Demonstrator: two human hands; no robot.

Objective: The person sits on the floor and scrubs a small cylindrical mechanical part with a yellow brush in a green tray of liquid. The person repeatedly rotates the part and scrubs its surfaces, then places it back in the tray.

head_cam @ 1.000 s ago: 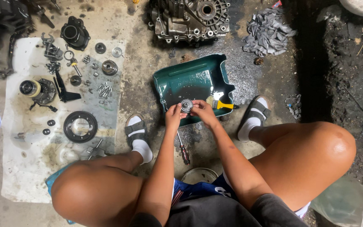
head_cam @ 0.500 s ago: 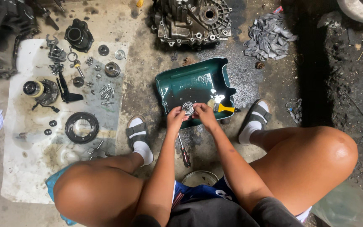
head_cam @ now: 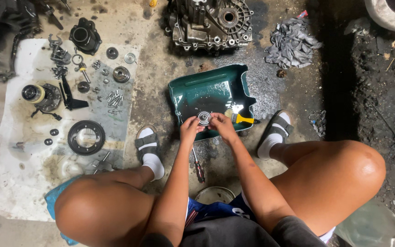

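I squat over a green plastic tub (head_cam: 189,88) holding dark liquid. Both hands hold a small round metal gear (head_cam: 204,118) over the tub's near edge. My left hand (head_cam: 190,128) grips its left side and my right hand (head_cam: 221,124) grips its right side. A yellow-handled brush (head_cam: 240,119) lies on the tub rim just right of my right hand. A screwdriver with a dark red handle (head_cam: 199,167) lies on the floor between my feet.
A white sheet (head_cam: 24,174) at left carries a large ring gear (head_cam: 86,137), smaller gears, bolts and a bearing part (head_cam: 40,95). A metal gearbox housing (head_cam: 211,20) sits at the top. Grey rags (head_cam: 292,42) lie top right. The floor is oily and wet.
The view has shifted slightly. My hands stay on the small gear over the tub and seem to have turned it a little.
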